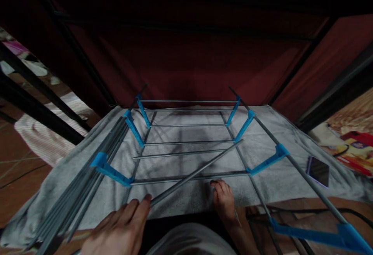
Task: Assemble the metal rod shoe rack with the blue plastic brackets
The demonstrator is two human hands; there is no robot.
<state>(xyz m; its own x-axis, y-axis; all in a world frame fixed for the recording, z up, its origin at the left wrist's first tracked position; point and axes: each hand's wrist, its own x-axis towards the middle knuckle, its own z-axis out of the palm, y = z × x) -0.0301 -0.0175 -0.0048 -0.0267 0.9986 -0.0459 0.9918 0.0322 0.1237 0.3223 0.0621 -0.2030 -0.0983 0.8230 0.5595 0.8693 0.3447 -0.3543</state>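
Note:
My left hand (124,224), low in the view, is closed round a loose grey metal tube (198,169). That tube slants up to the right across the rack frame. Blue plastic brackets (268,160) join the frame's grey rods (186,143) into several rungs. Another tube (175,155) lies between two rungs, parallel to them. My right hand (224,200) is just below the nearest rung, fingers curled together; what they hold, if anything, cannot be made out. A bundle of tubes (87,185) rests along the left side, partly under a blue bracket (107,169).
Grey cloth (180,204) covers the surface beneath the frame. A phone (318,170) lies at right, near a red and yellow packet (357,148). Dark bars (37,103) stand at left, and a dark red panel (186,65) closes the back.

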